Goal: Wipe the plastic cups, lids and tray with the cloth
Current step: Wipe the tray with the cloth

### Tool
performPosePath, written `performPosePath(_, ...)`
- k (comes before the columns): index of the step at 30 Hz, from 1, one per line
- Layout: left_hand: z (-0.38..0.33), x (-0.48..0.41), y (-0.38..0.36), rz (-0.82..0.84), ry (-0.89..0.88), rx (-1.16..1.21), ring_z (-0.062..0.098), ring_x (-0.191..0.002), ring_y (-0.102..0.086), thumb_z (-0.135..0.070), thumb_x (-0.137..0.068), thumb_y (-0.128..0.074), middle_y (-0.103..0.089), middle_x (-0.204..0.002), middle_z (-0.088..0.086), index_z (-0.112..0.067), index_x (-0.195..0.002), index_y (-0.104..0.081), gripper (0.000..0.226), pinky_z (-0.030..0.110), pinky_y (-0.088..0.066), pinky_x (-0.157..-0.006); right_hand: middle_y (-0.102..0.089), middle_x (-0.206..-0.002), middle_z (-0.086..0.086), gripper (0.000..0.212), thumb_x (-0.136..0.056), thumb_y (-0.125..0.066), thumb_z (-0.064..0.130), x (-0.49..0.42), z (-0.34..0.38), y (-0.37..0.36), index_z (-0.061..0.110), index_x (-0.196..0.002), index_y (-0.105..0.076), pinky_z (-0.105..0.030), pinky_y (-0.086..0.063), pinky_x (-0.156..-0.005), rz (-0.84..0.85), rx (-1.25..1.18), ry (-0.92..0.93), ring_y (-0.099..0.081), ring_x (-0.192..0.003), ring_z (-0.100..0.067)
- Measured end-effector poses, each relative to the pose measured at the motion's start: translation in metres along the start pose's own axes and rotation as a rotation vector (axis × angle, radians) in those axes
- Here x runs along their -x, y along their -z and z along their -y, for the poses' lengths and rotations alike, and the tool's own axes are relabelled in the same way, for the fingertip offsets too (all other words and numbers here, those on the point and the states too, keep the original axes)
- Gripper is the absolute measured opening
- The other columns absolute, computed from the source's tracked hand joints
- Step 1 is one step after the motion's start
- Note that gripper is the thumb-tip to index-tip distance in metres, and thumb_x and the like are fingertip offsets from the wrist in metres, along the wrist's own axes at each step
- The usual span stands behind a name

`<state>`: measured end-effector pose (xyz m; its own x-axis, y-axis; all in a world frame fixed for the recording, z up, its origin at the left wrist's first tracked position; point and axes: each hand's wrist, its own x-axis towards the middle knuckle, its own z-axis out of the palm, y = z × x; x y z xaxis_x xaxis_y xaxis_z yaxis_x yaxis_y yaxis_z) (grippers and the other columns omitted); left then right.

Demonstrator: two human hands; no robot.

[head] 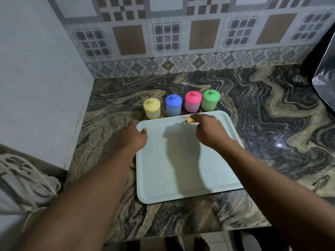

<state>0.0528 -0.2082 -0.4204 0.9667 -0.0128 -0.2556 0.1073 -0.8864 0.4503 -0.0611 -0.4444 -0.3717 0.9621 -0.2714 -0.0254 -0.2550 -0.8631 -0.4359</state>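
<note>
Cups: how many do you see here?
4, in a row on the counter behind the tray: yellow cup, blue cup, pink cup, green cup, left to right. None looks hidden.

Matt plastic tray point(213, 171), glossy stone counter point(272, 105).

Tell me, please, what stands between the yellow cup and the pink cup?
In the head view, the blue lidded cup stands between the yellow cup and the pink cup, in the row behind the tray.

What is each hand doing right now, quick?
Left hand: holds the tray by its far left corner, thumb on the rim.
Right hand: grips the cloth on the tray.
</note>
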Motion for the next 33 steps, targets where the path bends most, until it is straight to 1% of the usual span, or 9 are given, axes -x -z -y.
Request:
performPosePath(3, 0.008, -0.011, 0.013, 0.101, 0.018, 0.007, 0.034, -0.091, -0.070, -0.042, -0.092, -0.060, -0.071, -0.108, 0.014, -0.008, -0.112, -0.067, 0.039, 0.039, -0.057, -0.081, -0.062, -0.131, -0.012, 0.049, -0.083, -0.049, 0.008, -0.016, 0.012, -0.041, 0.017, -0.130, -0.061, -0.039, -0.046, -0.098, 0.112, 0.078, 0.031, -0.056, -0.121, -0.036)
performPosePath(7, 0.006, -0.019, 0.018, 0.178, 0.098, 0.132, 0.031, -0.065, -0.072, -0.028, -0.094, -0.067, -0.071, -0.084, 0.016, -0.005, -0.092, -0.062, 0.024, 0.042, -0.063, -0.068, -0.059, -0.135, -0.023, 0.049, -0.082, -0.042, 0.002, 0.022, 0.014, -0.080, 0.002, -0.126, -0.064, -0.050, -0.041, -0.107, -0.019, 0.113, 0.062, -0.049, -0.132, -0.044)
performPosePath(13, 0.009, -0.026, 0.022, 0.313, 0.212, 0.332, 0.030, -0.077, -0.072, -0.022, -0.093, -0.069, -0.068, -0.094, 0.018, -0.002, -0.114, -0.060, 0.030, 0.043, -0.063, -0.066, -0.070, -0.127, -0.010, 0.056, -0.068, -0.042, 0.015, 0.145, 0.003, -0.085, 0.014, -0.112, -0.076, -0.044, -0.055, -0.096, -0.010, 0.118, 0.269, -0.065, -0.119, -0.032)
performPosePath(16, 0.009, -0.024, 0.027, 0.362, 0.223, 0.395, 0.028, -0.078, -0.071, -0.021, -0.093, -0.069, -0.069, -0.098, 0.018, -0.005, -0.112, -0.060, 0.026, 0.038, -0.063, -0.061, -0.074, -0.119, 0.002, 0.049, -0.064, -0.052, 0.016, 0.177, 0.009, -0.066, 0.025, -0.105, -0.078, -0.037, -0.061, -0.082, 0.143, 0.113, 0.271, -0.070, -0.112, -0.023)
performPosePath(18, 0.012, -0.024, 0.031, 0.396, 0.227, 0.443, 0.027, -0.074, -0.070, -0.021, -0.093, -0.069, -0.069, -0.096, 0.017, -0.005, -0.109, -0.061, 0.024, 0.035, -0.061, -0.058, -0.074, -0.111, 0.010, 0.048, -0.068, -0.042, 0.024, 0.167, 0.016, -0.050, 0.034, -0.100, -0.076, -0.030, -0.061, -0.075, 0.237, 0.092, 0.172, -0.072, -0.105, -0.019)
performPosePath(20, 0.017, -0.025, 0.035, 0.436, 0.234, 0.498, 0.027, -0.074, -0.070, -0.022, -0.095, -0.067, -0.070, -0.092, 0.016, -0.005, -0.112, -0.062, 0.024, 0.035, -0.061, -0.060, -0.073, -0.111, 0.011, 0.046, -0.073, -0.041, 0.028, 0.138, 0.025, -0.033, 0.035, -0.107, -0.071, -0.035, -0.057, -0.081, 0.272, 0.025, 0.077, -0.069, -0.104, -0.021)
performPosePath(25, 0.024, -0.027, 0.039, 0.467, 0.241, 0.558, 0.028, -0.081, -0.073, -0.023, -0.098, -0.062, -0.072, -0.095, 0.016, -0.008, -0.115, -0.065, 0.023, 0.037, -0.061, -0.064, -0.072, -0.121, -0.003, 0.050, -0.079, -0.045, 0.011, 0.026, 0.068, -0.032, 0.022, -0.120, -0.069, -0.039, -0.053, -0.087, 0.010, -0.099, 0.096, -0.065, -0.110, -0.033)
performPosePath(28, 0.022, -0.025, 0.037, 0.467, 0.252, 0.560, 0.028, -0.080, -0.075, -0.019, -0.100, -0.057, -0.074, -0.094, 0.015, -0.010, -0.114, -0.065, 0.019, 0.037, -0.061, -0.065, -0.067, -0.125, -0.011, 0.053, -0.080, -0.046, 0.009, -0.026, 0.093, -0.065, 0.020, -0.129, -0.062, -0.042, -0.052, -0.085, 0.071, -0.028, 0.125, -0.061, -0.110, -0.038)
performPosePath(33, 0.021, -0.027, 0.038, 0.475, 0.252, 0.564, 0.026, -0.080, -0.072, -0.025, -0.100, -0.060, -0.071, -0.095, 0.015, -0.008, -0.117, -0.065, 0.024, 0.033, -0.060, -0.059, -0.051, -0.147, -0.019, 0.072, -0.079, -0.016, 0.022, -0.014, 0.100, -0.122, 0.006, -0.137, -0.057, -0.054, -0.036, -0.112, 0.110, 0.153, 0.209, -0.040, -0.140, -0.040)
